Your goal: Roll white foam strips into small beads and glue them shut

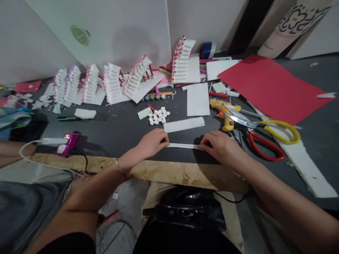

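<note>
Close to the near edge of the surface, the left hand and right hand pinch opposite ends of a narrow white strip, which runs along that edge. Farther in lies a wider paper piece; stepped white models line the far edge.

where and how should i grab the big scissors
The scissors are probably best taken by the red handle and yellow handle, coming from the right: both loops lie on that side, spread apart, while the blades point left toward the yellow glue gun.
</note>
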`<control>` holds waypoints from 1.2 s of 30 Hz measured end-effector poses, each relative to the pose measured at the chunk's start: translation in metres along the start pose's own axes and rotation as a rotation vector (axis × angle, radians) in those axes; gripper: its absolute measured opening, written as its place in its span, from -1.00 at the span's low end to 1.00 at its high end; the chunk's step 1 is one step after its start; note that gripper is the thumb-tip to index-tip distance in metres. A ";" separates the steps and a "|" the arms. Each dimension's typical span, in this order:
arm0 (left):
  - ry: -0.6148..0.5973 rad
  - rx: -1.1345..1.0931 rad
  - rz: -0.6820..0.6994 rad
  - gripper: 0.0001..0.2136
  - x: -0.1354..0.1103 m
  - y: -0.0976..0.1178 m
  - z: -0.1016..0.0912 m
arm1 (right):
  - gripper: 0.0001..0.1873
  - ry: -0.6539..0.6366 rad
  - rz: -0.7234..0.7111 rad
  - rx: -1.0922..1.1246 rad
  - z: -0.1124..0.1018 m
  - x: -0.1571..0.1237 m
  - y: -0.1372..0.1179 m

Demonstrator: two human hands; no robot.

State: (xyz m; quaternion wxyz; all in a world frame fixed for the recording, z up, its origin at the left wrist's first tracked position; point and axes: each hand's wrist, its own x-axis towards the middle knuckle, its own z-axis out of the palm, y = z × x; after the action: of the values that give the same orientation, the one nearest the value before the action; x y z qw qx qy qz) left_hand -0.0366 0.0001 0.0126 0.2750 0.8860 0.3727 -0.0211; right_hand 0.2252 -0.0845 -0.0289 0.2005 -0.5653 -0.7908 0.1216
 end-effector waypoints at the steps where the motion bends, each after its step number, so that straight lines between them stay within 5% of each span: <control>1: -0.007 -0.014 -0.016 -0.93 0.002 0.000 -0.002 | -0.86 -0.024 0.026 0.002 0.000 0.002 0.001; 21: -0.054 0.037 -0.004 -0.92 -0.002 0.013 -0.005 | -0.83 -0.156 -0.026 -0.086 -0.014 0.012 -0.005; 27: 0.018 0.041 0.068 -0.91 -0.007 0.012 0.002 | -0.83 -0.078 -0.079 -0.215 -0.011 0.002 -0.012; 36: 0.004 -0.126 0.003 -0.89 -0.005 0.006 0.000 | -0.86 -0.069 -0.002 0.059 -0.002 -0.001 -0.003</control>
State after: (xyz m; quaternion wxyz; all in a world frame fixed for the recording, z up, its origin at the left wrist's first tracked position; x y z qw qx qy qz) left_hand -0.0360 -0.0063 0.0167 0.3296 0.8674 0.3727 0.0048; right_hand 0.2234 -0.0867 -0.0261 0.1899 -0.5538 -0.7940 0.1639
